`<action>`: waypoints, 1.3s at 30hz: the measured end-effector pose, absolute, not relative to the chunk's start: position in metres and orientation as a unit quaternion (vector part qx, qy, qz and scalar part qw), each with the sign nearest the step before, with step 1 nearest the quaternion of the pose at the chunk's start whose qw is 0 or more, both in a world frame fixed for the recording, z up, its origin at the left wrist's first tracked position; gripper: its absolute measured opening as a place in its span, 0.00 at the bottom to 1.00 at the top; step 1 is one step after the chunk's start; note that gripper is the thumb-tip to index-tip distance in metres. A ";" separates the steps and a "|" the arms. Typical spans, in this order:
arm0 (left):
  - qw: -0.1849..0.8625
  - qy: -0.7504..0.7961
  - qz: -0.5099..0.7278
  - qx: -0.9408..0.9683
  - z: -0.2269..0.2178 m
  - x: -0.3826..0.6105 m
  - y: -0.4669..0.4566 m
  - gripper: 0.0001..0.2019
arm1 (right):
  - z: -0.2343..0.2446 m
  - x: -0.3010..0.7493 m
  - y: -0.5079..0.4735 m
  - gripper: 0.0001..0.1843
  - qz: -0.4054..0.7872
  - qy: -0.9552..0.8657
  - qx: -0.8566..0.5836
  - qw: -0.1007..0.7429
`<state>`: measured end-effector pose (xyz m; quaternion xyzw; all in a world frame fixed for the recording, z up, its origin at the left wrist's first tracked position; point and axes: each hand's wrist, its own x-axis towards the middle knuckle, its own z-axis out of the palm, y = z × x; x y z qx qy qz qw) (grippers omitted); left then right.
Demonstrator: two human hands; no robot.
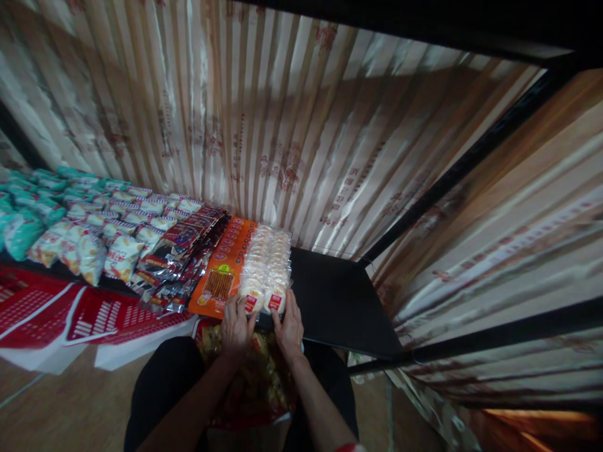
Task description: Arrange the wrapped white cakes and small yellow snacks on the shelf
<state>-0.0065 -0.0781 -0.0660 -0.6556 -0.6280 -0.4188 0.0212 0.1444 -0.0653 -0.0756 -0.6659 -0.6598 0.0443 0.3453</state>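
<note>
Two side-by-side rows of clear packets holding round white rice crackers run from the back of the black shelf to its front edge. At the front end of the left row, my left hand has its fingers and thumb around the front rice cracker packet. My right hand grips the front packet of the right row the same way, fingers along its right side and thumb toward the middle. Left of the rows lies an orange snack bag picturing brown sticks, partly beneath or against them.
Dark foil bags, white snack bags and teal bags fill the shelf leftward. Black shelf surface extends right to a metal post. Red baskets stand below; a bag of yellowish packets sits between my knees.
</note>
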 end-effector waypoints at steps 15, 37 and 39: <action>0.012 -0.639 -0.425 -0.641 -0.063 -0.001 -0.070 0.28 | -0.075 0.145 -0.066 0.32 0.034 -0.668 -0.656 0.350; -0.010 -0.618 -0.457 -0.640 -0.076 0.001 -0.058 0.26 | -0.068 0.144 -0.058 0.34 0.058 -0.646 -0.683 0.336; -0.012 -0.616 -0.461 -0.638 -0.076 0.001 -0.057 0.26 | -0.070 0.144 -0.057 0.34 0.055 -0.648 -0.682 0.335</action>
